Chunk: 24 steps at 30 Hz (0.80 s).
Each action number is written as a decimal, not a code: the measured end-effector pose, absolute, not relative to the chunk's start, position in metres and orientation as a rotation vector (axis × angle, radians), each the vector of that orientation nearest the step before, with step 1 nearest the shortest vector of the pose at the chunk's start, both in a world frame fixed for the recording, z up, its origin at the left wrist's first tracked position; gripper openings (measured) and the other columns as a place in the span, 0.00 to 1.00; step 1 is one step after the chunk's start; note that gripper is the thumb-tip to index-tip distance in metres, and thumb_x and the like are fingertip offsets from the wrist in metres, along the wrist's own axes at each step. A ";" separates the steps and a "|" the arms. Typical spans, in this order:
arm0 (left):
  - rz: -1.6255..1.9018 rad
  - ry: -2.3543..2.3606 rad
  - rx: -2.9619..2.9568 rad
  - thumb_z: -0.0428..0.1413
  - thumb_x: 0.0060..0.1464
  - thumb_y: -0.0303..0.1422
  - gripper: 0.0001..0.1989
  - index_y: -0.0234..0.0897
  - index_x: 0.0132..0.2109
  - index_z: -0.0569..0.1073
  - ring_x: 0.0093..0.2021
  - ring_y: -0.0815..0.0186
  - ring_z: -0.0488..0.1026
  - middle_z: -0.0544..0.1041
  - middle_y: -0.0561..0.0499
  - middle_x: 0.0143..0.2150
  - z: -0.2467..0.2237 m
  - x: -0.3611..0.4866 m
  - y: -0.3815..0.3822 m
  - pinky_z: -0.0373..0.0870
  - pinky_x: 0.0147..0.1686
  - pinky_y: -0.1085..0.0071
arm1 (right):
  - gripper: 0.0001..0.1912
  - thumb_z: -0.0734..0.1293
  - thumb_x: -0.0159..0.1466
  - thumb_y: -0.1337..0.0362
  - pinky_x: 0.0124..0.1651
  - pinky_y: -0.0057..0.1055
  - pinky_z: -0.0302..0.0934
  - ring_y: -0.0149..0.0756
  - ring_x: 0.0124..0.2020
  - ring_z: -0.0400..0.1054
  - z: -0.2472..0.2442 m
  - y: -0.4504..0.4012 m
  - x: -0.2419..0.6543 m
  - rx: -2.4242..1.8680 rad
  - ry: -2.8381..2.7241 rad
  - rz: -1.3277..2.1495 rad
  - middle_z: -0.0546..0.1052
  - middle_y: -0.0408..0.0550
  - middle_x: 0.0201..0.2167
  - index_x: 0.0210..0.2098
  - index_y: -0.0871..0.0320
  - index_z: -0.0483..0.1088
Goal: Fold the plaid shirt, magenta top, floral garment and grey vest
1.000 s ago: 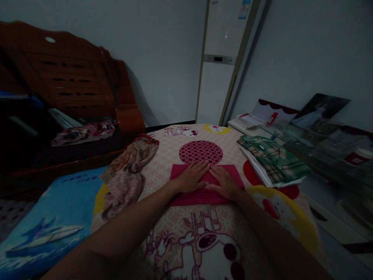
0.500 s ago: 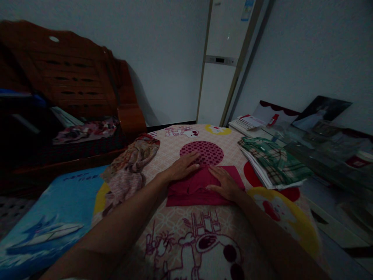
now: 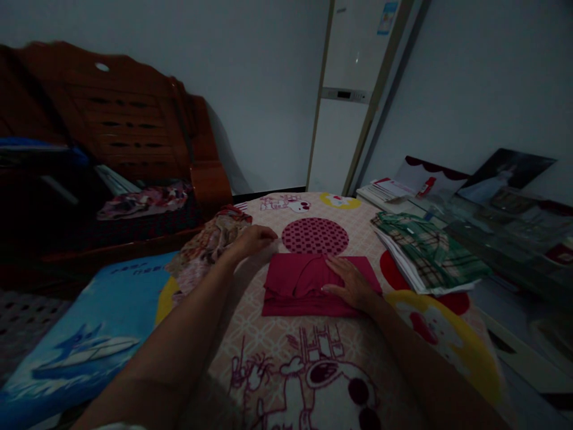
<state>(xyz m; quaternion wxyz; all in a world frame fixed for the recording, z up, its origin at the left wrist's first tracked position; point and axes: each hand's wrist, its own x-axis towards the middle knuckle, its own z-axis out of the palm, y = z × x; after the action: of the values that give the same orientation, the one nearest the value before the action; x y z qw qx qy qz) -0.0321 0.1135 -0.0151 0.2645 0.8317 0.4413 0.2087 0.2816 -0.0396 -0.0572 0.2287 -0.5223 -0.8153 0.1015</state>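
The folded pink cloth (image 3: 304, 292) lies on the patterned cover (image 3: 264, 340), long side running left to right, with the right hand (image 3: 353, 288) resting on its right half, grip open and pinching nothing. Just beyond its far left corner, the left hand (image 3: 253, 242) is off the cloth, grip curled; whether it holds anything, I cannot tell.

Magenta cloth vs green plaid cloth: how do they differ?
Pattern: the magenta cloth is plain; the green plaid cloth is checked with dark and pale lines.
Pose: the magenta cloth lies roughly square to the wearer; the plaid cloth sits at a slant, on top of white layers.
Contact: the right hand rests on the magenta cloth; no hand is on the plaid cloth.
Shared: both are folded.
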 end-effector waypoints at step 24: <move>0.327 0.848 1.802 0.60 0.38 0.31 0.13 0.33 0.35 0.73 0.28 0.70 0.68 0.75 0.54 0.29 -0.022 -0.024 0.097 0.63 0.28 0.77 | 0.40 0.67 0.60 0.42 0.67 0.56 0.49 0.52 0.66 0.56 -0.058 -0.040 0.281 -1.426 -2.222 0.276 0.63 0.60 0.65 0.66 0.56 0.60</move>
<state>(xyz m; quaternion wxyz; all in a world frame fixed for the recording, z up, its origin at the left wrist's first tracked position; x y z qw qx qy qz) -0.0237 0.0969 -0.0218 0.5326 0.7557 0.3556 0.1373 0.2813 -0.0399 -0.0583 0.2412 -0.5213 -0.8123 0.1010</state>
